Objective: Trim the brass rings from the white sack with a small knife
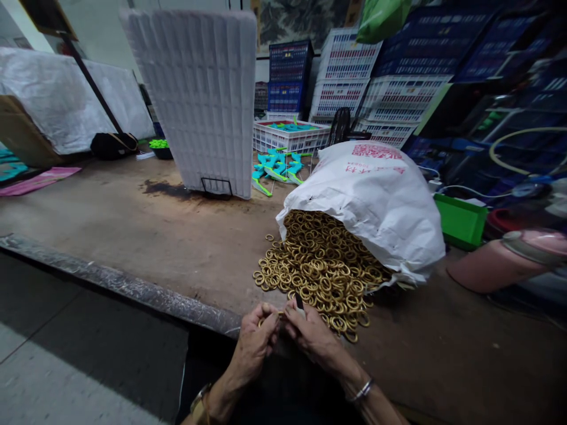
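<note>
My left hand (257, 342) is closed in a pinch on a gold ring (264, 319) at the table's near edge. My right hand (312, 333) is closed too, gripping a small dark tool (299, 302) whose tip sticks up between the fingers, close against the ring. Just beyond both hands lies a heap of gold rings (321, 268) spilling from a white sack (370, 200) lying on its side.
A tall white ribbed panel (199, 100) stands upright mid-table. Turquoise plastic parts (277, 168) and a white basket (290, 137) lie behind. Stacked blue and white crates (354, 71) line the back. A green bin (460, 221) and pink container (509, 260) sit right.
</note>
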### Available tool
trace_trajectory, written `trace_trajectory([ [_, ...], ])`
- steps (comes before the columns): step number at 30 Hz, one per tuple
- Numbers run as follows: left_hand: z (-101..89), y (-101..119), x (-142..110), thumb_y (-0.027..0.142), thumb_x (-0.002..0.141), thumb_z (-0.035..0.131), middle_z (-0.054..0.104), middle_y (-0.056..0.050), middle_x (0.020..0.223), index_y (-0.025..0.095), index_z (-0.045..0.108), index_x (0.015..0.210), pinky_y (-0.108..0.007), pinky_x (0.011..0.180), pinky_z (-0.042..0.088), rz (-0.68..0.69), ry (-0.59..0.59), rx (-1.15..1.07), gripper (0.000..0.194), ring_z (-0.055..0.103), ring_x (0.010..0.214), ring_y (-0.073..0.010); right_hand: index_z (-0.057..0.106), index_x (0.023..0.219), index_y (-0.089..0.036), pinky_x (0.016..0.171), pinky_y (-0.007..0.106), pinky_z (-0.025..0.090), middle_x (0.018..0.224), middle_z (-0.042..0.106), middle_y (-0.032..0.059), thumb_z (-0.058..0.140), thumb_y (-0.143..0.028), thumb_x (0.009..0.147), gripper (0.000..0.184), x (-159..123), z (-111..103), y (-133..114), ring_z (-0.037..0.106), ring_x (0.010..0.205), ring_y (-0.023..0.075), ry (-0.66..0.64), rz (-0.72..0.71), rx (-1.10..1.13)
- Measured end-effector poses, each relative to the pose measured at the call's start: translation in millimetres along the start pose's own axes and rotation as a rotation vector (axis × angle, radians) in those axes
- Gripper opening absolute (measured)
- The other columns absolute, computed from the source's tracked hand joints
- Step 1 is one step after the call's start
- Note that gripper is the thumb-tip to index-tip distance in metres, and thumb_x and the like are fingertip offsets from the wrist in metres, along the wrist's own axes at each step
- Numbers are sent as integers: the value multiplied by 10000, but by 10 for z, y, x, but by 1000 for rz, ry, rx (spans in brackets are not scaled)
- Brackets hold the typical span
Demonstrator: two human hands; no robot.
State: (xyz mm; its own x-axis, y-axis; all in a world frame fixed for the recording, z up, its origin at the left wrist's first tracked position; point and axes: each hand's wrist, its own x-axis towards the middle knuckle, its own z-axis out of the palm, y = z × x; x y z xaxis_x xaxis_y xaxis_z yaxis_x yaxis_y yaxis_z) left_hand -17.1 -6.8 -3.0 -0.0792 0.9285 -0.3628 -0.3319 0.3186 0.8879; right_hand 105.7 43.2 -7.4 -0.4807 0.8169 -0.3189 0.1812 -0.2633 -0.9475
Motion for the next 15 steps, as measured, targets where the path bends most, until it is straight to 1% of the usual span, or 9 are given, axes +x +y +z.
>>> trace_trajectory([
  [2,12,11,-10,458,693,610,499,58,502,173,489,722,-144,349,223,3,0,38,311,345,376,-39,397,675,-212,364,188,180,445,358,-101,391,-521,792,330,3,16,16,230,347,52,14,20,-13],
  [4,18,16,-17,454,697,607,519,47,536,169,493,721,-143,354,228,-5,-13,40,308,350,385,-35,417,658,-205,375,189,200,435,359,-98,392,-496,797,324,16,11,34,247,347,52,39,0,-45],
  [9,6,0,-24,468,756,530,423,70,516,174,468,694,-140,334,186,-58,-108,12,307,291,365,-25,460,636,-186,493,205,331,505,465,-56,450,-416,773,268,46,-29,34,407,474,83,84,-122,-152],
  [12,-1,-6,-28,460,772,511,397,72,512,174,447,680,-141,332,181,-63,-121,12,308,286,369,-25,475,662,-181,518,215,345,526,489,-43,443,-390,778,242,42,-22,11,436,507,96,88,-142,-186],
  [15,-6,-7,-38,446,777,510,415,67,541,170,446,696,-140,335,160,-68,-129,-22,294,282,371,-17,458,621,-186,506,214,336,501,462,-48,409,-377,796,264,47,-6,10,414,481,92,66,-146,-169],
])
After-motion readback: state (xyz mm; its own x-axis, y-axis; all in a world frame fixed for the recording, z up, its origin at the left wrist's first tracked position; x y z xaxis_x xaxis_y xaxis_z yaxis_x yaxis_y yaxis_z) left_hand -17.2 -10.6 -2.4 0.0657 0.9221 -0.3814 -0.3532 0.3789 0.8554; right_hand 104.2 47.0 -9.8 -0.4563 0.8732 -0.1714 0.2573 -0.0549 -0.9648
